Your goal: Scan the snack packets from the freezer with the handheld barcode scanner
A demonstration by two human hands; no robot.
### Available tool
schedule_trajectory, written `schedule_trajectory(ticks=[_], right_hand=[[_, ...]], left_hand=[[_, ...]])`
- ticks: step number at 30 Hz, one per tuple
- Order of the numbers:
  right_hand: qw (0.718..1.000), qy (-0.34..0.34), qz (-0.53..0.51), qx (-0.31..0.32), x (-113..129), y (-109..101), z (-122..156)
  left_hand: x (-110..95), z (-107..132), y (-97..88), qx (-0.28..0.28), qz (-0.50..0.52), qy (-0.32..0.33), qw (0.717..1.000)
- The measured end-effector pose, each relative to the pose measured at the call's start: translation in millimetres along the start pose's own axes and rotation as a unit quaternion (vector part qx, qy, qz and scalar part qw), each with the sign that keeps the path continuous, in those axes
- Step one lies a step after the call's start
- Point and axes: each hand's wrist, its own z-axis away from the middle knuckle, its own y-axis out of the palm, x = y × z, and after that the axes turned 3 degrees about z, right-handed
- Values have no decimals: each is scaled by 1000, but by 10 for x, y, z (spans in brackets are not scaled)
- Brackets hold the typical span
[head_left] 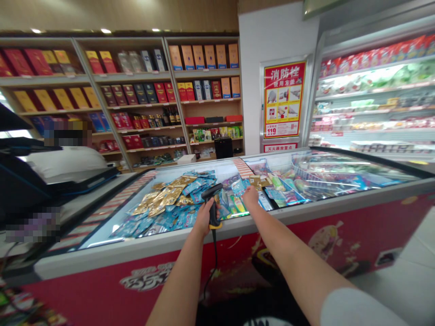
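My left hand (204, 218) is wrapped round the handle of a black barcode scanner (212, 199) with a yellow band, its cable hanging down in front of the freezer. The scanner head points over the open chest freezer (190, 240). My right hand (250, 196) reaches into the freezer, fingers curled down among small wrapped ice-cream packets (238, 199); whether it grips one is hidden. Blue and gold packets (166, 203) fill the freezer's left half.
A glass sliding lid (333, 174) covers the freezer's right half. A counter with a dark register (20, 181) and a person behind it stand at the left. Shelves of boxed goods (142, 90) line the back wall. A chilled display case (377, 90) is at right.
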Motion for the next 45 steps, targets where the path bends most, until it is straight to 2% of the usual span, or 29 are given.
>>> schedule_trajectory(ticks=[6,9,13,16,19,23,30,36,41,45], right_hand=[[998,45,-32,-4,3,-16,-14],[999,43,-28,-10,4,-42,-19],[999,0,-20,-37,10,-67,-5],[997,-66,16,-40,17,-52,19],[990,-124,55,36,27,-7,54],[969,-163,86,166,56,35,98],[898,-235,182,323,245,-78,140],[874,-174,240,385,503,-106,298],[904,-45,128,405,555,-172,372],[899,3,109,423,586,-294,396]], left_hand=[[21,-16,-26,4,-8,1,1000],[33,-15,-40,0,-7,13,1000],[45,-10,-50,-5,-1,25,1000],[51,-17,-54,-6,7,26,1000],[52,-29,-58,-9,8,21,1000],[47,-32,-62,-18,-10,12,1000],[37,-33,-49,-13,-7,12,1000],[8,-21,-32,-12,-5,10,1000],[2,-15,-30,-14,1,13,1000],[18,-28,-46,-6,-4,16,1000]])
